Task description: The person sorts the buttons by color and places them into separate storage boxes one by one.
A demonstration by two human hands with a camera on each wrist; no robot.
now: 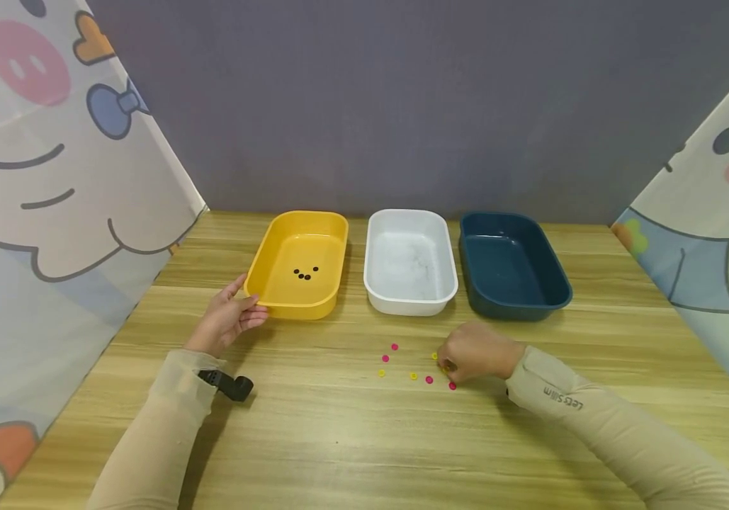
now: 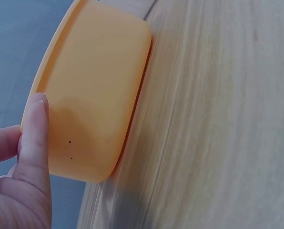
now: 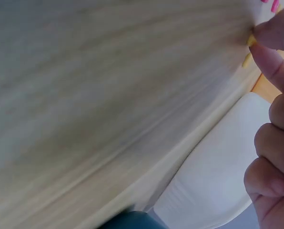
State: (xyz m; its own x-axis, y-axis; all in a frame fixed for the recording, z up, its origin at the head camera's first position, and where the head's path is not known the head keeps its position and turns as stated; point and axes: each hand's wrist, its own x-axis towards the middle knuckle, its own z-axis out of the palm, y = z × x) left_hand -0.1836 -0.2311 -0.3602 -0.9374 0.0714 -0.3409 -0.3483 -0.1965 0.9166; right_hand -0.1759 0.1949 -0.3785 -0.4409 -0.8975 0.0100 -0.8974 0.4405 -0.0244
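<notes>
My left hand (image 1: 227, 319) holds the near left corner of a yellow tray (image 1: 297, 311), its thumb (image 2: 35, 133) at the rim in the left wrist view. Several small black buttons (image 1: 307, 277) lie in that tray. Over the wood table my right hand (image 1: 475, 352) pinches a small yellow button (image 3: 251, 40) between thumb and index finger; the other fingers are curled. Close beside it lie another yellow button (image 1: 435, 356) and a pink button (image 1: 453, 386). Further left are more pink buttons (image 1: 386, 358) and yellow buttons (image 1: 413, 376).
A white tray (image 1: 411, 307) stands in the middle of the row and a dark blue tray (image 1: 517, 312) to its right. Behind them rises a grey panel (image 1: 390, 106). Cartoon-printed sheets (image 1: 71, 212) flank the table (image 1: 338, 453) on both sides.
</notes>
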